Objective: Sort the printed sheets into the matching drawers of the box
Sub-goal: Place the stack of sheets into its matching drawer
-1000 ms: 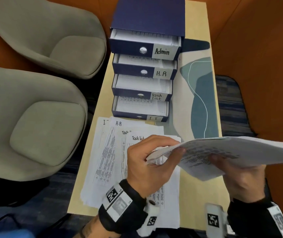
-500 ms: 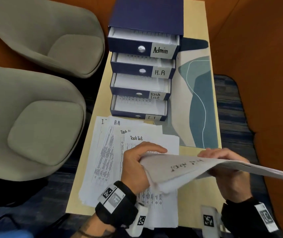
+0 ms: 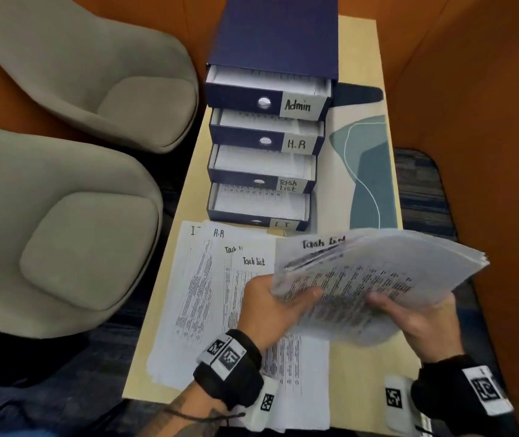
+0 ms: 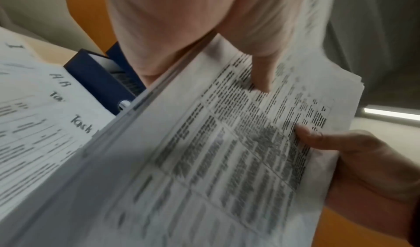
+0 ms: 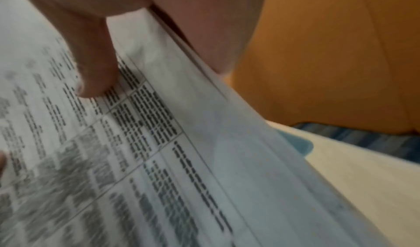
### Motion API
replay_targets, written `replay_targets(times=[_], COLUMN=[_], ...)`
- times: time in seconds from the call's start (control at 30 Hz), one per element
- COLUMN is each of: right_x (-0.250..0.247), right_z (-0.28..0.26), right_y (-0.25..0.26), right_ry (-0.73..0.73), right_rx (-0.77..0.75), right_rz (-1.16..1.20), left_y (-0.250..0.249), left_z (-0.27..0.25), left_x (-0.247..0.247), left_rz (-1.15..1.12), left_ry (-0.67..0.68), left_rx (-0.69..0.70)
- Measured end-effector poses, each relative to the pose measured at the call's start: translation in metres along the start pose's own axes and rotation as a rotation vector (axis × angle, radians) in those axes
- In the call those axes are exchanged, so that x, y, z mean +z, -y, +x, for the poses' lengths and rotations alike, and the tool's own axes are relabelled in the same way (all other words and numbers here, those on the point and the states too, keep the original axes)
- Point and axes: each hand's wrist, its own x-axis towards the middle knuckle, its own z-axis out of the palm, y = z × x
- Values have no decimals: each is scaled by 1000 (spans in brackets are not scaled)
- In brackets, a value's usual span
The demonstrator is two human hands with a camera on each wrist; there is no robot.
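A thick stack of printed sheets (image 3: 375,279) is held above the table, its top sheet headed "Task list". My left hand (image 3: 278,305) grips the stack's left edge, thumb on top (image 4: 261,78). My right hand (image 3: 419,316) grips its near right part, thumb on the print (image 5: 95,74). The navy drawer box (image 3: 271,52) stands at the table's far end with its drawers pulled out in steps: Admin (image 3: 297,105), H.R (image 3: 296,143), Task List (image 3: 288,185), I T (image 3: 285,224). Each holds paper. Loose sheets (image 3: 207,298) headed I, H.R and Task list lie fanned on the table under my left hand.
Two grey upholstered chairs (image 3: 62,234) stand left of the narrow wooden table (image 3: 368,45). A cream and teal mat (image 3: 368,171) lies right of the box. Orange walls close in at the back and right.
The stack has been turned over from blank side up to printed side up, and now lies flatter between both hands.
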Motion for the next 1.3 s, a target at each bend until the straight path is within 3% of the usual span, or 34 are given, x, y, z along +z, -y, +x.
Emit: replay_targets(times=[0.07,0.2,0.27,0.37,0.43,0.53,0.67,0.8,0.93,1.03,1.1,1.17,1.3], right_x=[-7,-17,-14,-8,-13,-31,-50,-54,-45,-39,-37,-37,-30], right_z=[2,9,11,9,7,2,-2,-4,1,2,1,0,5], right_y=[6,5,1,-8,-13,-21,-27,-55,-81,-88,-88,-89,-87], right_ry=[15,-28,-11,38,-21,-58,23,138,107,83,91,115,182], right_rx=[5,91,135,135,111,176,448,659,669,661,655,673,700], right_rz=[7,85,110,150,142,127,61,-140,-325,-373,-340,-287,-134], left_y=[-10,0,9,15,17,30,59,83,91,87,81,76,75], left_z=[1,5,1,-7,-6,11,54,79,87,77,60,42,16], left_x=[-2,-16,-14,-1,-2,-26,-54,-56,-60,-64,-65,-63,-50], left_rz=[11,-22,-11,46,67,84,422,790,750,740,632,467,53], left_ry=[7,190,213,86,109,99,-317,-247,-293,-320,-261,-105,210], left_rx=[-87,-252,-310,-289,-223,-232,-379,-506,-546,-487,-371,-263,-261])
